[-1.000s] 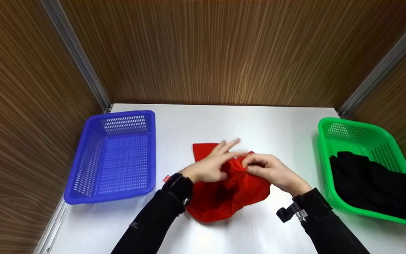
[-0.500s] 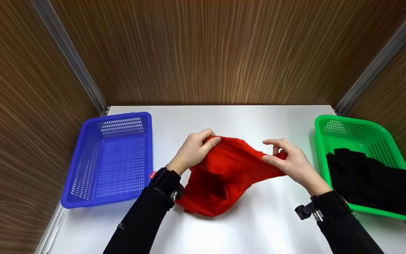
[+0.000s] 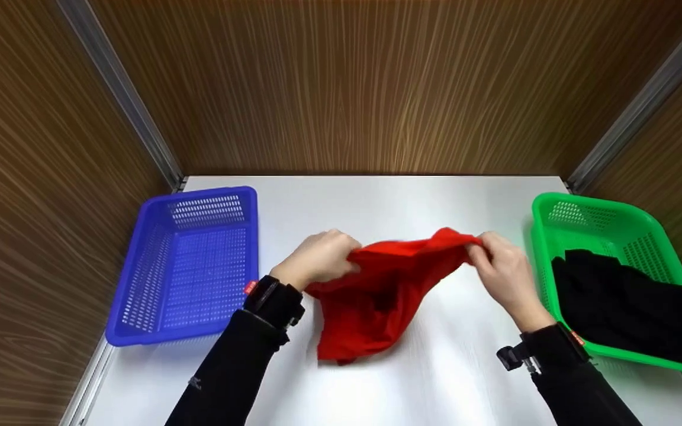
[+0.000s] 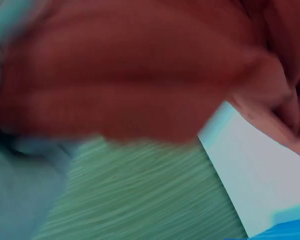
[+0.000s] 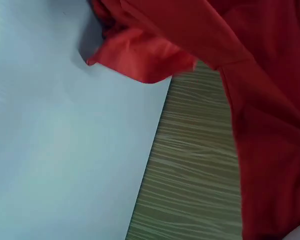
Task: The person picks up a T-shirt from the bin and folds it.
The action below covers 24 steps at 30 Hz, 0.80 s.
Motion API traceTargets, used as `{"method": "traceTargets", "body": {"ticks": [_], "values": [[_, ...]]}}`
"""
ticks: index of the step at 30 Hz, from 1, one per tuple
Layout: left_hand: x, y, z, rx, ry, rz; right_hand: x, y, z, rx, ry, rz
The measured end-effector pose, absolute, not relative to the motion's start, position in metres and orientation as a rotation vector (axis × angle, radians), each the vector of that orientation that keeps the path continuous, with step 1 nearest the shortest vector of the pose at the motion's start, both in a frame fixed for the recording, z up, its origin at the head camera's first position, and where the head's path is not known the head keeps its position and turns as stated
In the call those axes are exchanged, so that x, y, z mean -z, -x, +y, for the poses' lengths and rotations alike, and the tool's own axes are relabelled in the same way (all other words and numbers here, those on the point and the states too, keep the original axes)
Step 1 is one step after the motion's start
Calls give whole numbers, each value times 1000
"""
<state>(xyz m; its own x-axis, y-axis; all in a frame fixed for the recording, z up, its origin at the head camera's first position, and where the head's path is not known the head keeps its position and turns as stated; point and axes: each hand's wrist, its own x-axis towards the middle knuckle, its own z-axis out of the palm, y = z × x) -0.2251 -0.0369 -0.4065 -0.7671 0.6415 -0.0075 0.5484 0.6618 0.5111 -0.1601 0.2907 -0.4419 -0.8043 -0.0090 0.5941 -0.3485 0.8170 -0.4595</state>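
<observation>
A red garment (image 3: 370, 307), soft and crumpled, is stretched between the two hands in the head view. Its upper edge is lifted, while the lower part hangs down to the white table. My left hand (image 3: 324, 257) grips the garment's left upper edge, fingers curled over it. At the right end of that edge, my right hand (image 3: 502, 266) pinches the fabric between thumb and fingers. A seam crosses the red garment (image 5: 230, 65) in the right wrist view. In the left wrist view the red garment (image 4: 120, 75) is blurred and fills the upper part.
On the left stands a blue plastic basket (image 3: 253, 248) with nothing in it. A green basket (image 3: 545, 236) on the right holds black fabric (image 3: 625, 307). Brown wood-grain panels (image 3: 341, 89) enclose the white table (image 3: 436, 390) at the back and sides.
The left hand first came off the middle of the garment and took its left upper edge. Both hands then spread the fabric apart; the right hand moved right and now pinches its end.
</observation>
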Motion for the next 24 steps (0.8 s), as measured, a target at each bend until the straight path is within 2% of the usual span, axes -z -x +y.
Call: {"method": "traceTargets", "body": {"ticks": [2,7,12,15,21,24], "values": [[407,229,-43,-727,-913,2796,442,159,295,-857,-191,-2395],[408,237,-56,-1189,-726,2866,444,155,308,-990,36,-2448],[403,237,-49,-1517,-802,2789,447,153,318,-1105,246,-2575],[397,233,-38,-1624,-868,2731,445,153,314,-1151,108,-2688],[381,211,-3,-1488,-1101,2653,436,155,261,-1233,-540,-2669],[378,202,10,-1401,-1185,2550,428,156,234,-1201,-591,-2589]]}}
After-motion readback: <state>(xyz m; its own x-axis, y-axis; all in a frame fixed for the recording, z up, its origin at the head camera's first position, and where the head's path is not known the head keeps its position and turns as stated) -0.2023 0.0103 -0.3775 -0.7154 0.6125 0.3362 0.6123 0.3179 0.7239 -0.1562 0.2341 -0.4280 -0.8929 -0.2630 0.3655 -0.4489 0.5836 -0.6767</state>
